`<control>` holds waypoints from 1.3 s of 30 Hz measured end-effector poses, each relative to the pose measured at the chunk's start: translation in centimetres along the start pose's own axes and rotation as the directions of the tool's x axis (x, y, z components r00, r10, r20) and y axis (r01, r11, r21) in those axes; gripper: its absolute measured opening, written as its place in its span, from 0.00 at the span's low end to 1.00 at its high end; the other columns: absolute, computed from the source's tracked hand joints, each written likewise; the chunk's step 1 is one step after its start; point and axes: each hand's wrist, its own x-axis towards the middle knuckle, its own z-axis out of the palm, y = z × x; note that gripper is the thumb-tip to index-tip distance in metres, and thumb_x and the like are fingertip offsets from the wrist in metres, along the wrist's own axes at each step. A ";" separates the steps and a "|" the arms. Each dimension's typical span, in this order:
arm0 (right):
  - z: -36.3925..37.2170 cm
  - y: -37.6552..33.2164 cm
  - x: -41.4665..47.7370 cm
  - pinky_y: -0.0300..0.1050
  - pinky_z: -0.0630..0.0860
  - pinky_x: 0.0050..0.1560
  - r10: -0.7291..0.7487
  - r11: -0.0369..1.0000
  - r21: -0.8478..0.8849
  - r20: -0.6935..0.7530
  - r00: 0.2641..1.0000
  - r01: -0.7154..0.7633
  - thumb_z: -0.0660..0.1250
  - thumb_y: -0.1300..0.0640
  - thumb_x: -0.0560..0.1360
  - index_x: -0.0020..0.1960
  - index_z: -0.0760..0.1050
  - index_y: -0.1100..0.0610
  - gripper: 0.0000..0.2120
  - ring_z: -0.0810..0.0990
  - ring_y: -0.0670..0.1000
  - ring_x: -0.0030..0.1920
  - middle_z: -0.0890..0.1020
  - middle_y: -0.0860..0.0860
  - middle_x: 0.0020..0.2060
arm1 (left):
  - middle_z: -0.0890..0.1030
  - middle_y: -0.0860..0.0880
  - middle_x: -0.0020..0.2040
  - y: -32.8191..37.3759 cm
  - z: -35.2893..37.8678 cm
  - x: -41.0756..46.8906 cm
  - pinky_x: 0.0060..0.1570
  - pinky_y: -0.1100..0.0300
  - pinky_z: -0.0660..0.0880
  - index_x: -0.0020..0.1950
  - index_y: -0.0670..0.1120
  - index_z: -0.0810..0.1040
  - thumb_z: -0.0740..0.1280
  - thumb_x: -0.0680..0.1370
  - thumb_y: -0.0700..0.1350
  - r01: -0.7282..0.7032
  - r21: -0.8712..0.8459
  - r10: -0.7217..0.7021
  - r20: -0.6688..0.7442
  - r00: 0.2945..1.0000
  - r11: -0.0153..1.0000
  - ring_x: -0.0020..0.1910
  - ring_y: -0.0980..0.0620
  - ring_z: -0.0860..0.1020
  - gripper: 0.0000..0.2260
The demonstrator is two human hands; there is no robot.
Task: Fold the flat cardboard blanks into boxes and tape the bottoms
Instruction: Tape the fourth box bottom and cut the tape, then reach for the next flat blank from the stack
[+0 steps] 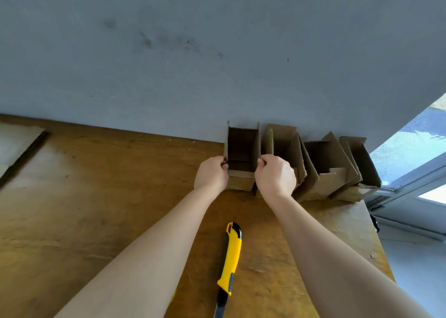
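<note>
An open-topped brown cardboard box [242, 146] stands upright against the grey wall at the back of the wooden table [96, 209]. My left hand [211, 175] pinches its left side flap, and my right hand [275, 175] pinches its right side flap. To the right, three more folded boxes [323, 170] lean in a row against the wall. A stack of flat cardboard blanks [17, 144] lies at the table's far left.
A yellow and black utility knife [230, 262] lies on the table between my forearms, pointing away from me. The table's right edge drops off beside a window [415, 149] and its sill. The grey wall [217, 52] bounds the back.
</note>
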 end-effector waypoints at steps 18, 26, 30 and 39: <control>-4.2 -0.1 -9.9 0.47 0.75 0.58 -0.385 0.899 -0.137 0.206 0.899 0.417 0.63 0.50 0.79 0.70 0.70 0.53 0.20 0.74 0.54 0.63 0.76 0.52 0.63 | 0.75 0.48 0.67 -3.8 -8.3 -13.7 0.56 0.56 0.74 0.72 0.48 0.70 0.59 0.82 0.48 0.019 0.483 0.071 -0.166 0.984 0.875 0.64 0.48 0.74 0.18; -3.3 -5.0 -17.7 0.51 0.63 0.69 -0.673 0.682 -0.096 0.304 0.674 0.725 0.64 0.49 0.78 0.71 0.68 0.51 0.22 0.66 0.54 0.69 0.71 0.51 0.68 | 0.78 0.50 0.61 -9.8 -14.0 -23.1 0.57 0.54 0.73 0.65 0.47 0.74 0.59 0.81 0.49 0.199 0.594 0.017 -0.338 0.941 0.779 0.63 0.49 0.73 0.15; -2.4 -8.6 -22.2 0.50 0.62 0.69 -0.769 0.562 -0.087 0.313 0.558 0.823 0.64 0.48 0.78 0.71 0.67 0.51 0.23 0.65 0.54 0.70 0.69 0.51 0.69 | 0.78 0.50 0.62 -13.6 -17.3 -27.3 0.58 0.56 0.72 0.65 0.47 0.75 0.59 0.81 0.47 0.268 0.596 -0.008 -0.402 0.916 0.757 0.64 0.50 0.73 0.14; 1.8 -18.2 -32.8 0.50 0.61 0.71 -0.872 0.391 -0.074 0.289 0.395 0.917 0.64 0.49 0.78 0.71 0.66 0.52 0.23 0.66 0.54 0.71 0.69 0.52 0.70 | 0.73 0.49 0.67 -23.2 -26.4 -34.4 0.63 0.56 0.70 0.68 0.47 0.71 0.61 0.80 0.45 0.352 0.597 -0.024 -0.487 0.873 0.720 0.68 0.49 0.68 0.17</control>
